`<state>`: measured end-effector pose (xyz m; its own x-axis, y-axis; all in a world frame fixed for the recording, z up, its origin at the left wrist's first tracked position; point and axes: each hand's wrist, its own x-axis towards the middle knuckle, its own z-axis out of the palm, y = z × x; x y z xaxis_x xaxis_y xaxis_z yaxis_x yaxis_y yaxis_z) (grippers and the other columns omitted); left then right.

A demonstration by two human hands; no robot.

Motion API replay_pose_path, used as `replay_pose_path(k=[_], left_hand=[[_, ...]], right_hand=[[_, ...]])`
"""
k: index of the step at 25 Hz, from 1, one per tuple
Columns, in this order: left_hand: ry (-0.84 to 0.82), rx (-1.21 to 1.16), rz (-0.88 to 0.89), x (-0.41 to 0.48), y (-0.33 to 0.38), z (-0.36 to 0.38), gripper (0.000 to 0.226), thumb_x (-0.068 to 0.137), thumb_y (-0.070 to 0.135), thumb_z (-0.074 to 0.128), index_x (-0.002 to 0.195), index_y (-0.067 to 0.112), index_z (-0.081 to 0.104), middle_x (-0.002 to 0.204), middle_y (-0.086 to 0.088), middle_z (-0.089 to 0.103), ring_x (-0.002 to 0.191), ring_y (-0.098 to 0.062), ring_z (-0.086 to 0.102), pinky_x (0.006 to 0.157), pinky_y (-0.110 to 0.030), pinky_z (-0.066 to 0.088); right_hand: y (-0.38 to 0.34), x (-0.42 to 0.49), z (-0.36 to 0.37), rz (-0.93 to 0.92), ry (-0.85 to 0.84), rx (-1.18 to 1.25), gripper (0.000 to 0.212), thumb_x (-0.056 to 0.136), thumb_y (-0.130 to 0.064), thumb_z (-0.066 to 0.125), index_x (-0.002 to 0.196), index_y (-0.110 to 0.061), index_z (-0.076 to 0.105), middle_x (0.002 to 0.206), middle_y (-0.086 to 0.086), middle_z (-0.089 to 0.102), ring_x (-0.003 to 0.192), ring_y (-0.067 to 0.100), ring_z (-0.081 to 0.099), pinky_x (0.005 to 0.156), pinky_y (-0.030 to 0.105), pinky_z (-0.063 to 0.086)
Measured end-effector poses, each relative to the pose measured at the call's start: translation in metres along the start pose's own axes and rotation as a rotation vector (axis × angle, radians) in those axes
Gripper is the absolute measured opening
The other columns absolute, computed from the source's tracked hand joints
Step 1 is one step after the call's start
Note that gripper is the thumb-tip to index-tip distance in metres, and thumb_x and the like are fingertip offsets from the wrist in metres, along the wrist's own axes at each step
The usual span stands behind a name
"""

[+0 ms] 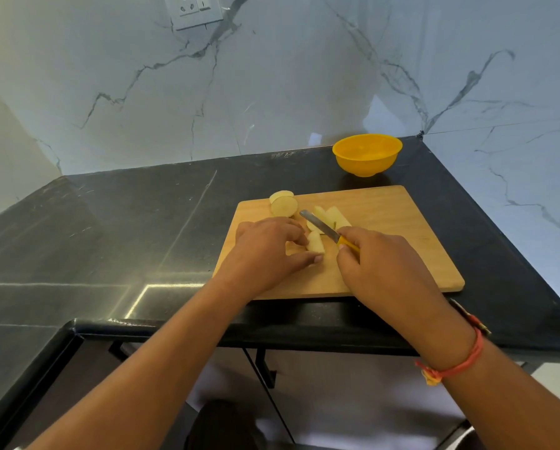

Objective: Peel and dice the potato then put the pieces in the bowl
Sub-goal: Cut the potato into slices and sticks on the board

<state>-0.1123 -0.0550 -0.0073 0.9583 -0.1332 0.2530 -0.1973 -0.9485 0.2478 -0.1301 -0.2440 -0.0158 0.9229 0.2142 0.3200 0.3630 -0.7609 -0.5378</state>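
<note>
A board point(386, 241) lies on the counter point(110, 228), near its front edge. Behind the board, toward the wall point(272, 76), stands a bowl point(367, 154). Two slices point(283, 203) lie at the board's far left corner. Right of them lie cut pieces point(329, 216). In front, the left hand point(265, 251) rests on another piece point(315, 242), with the right hand point(379, 264) and its knife point(321, 226) just to the right.

The dark stone worktop point(116, 222) is polished and glossy, mirroring a light. Behind it, the white grey-veined marble wall point(272, 76) has a smooth sheen. The pale rectangular wooden cutting board point(402, 228) looks matt with fine grain. The round yellow plastic bowl point(367, 154) is smooth and slightly shiny. The small knife point(324, 229) has a bright metal blade and yellow handle. The peeled pale potato pieces point(316, 241) look moist and smooth.
</note>
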Motion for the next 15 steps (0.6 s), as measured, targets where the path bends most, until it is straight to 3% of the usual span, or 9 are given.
replay_pose_path(k=[4,8,11,15], left_hand=[[0.081,-0.046,0.003,-0.008,0.006,0.009,0.040,0.082,0.065,0.062,0.110,0.037,0.067,0.110,0.019,0.069,0.101,-0.005,0.058,0.095,-0.030,0.026],[0.136,-0.071,0.002,-0.011,0.006,0.013,0.041,0.083,0.062,0.063,0.116,0.037,0.065,0.113,0.017,0.069,0.092,-0.001,0.052,0.092,-0.031,0.024],[0.181,-0.045,-0.033,-0.013,0.000,0.014,0.043,0.080,0.064,0.066,0.113,0.036,0.066,0.113,0.016,0.069,0.101,-0.006,0.056,0.089,-0.030,0.019],[0.263,-0.019,-0.121,-0.014,-0.005,0.016,0.043,0.078,0.064,0.068,0.108,0.033,0.071,0.111,0.014,0.071,0.108,-0.010,0.057,0.084,-0.028,0.016]], right_hand=[[-0.008,0.005,0.006,0.004,-0.032,0.004,0.031,0.101,-0.034,0.047,0.129,-0.026,0.057,0.091,-0.008,0.061,0.075,0.007,0.055,0.060,0.015,0.041],[-0.007,0.013,0.010,0.045,-0.106,0.123,0.027,0.102,-0.034,0.047,0.125,-0.029,0.059,0.091,-0.012,0.062,0.078,0.006,0.058,0.060,0.016,0.041],[-0.007,0.020,0.013,0.082,-0.150,0.216,0.020,0.100,-0.035,0.048,0.113,-0.033,0.064,0.082,-0.014,0.062,0.071,0.005,0.058,0.056,0.017,0.039],[-0.019,0.032,0.015,0.116,-0.208,0.259,0.019,0.100,-0.032,0.048,0.110,-0.032,0.065,0.087,-0.011,0.065,0.076,0.009,0.062,0.065,0.025,0.051]])
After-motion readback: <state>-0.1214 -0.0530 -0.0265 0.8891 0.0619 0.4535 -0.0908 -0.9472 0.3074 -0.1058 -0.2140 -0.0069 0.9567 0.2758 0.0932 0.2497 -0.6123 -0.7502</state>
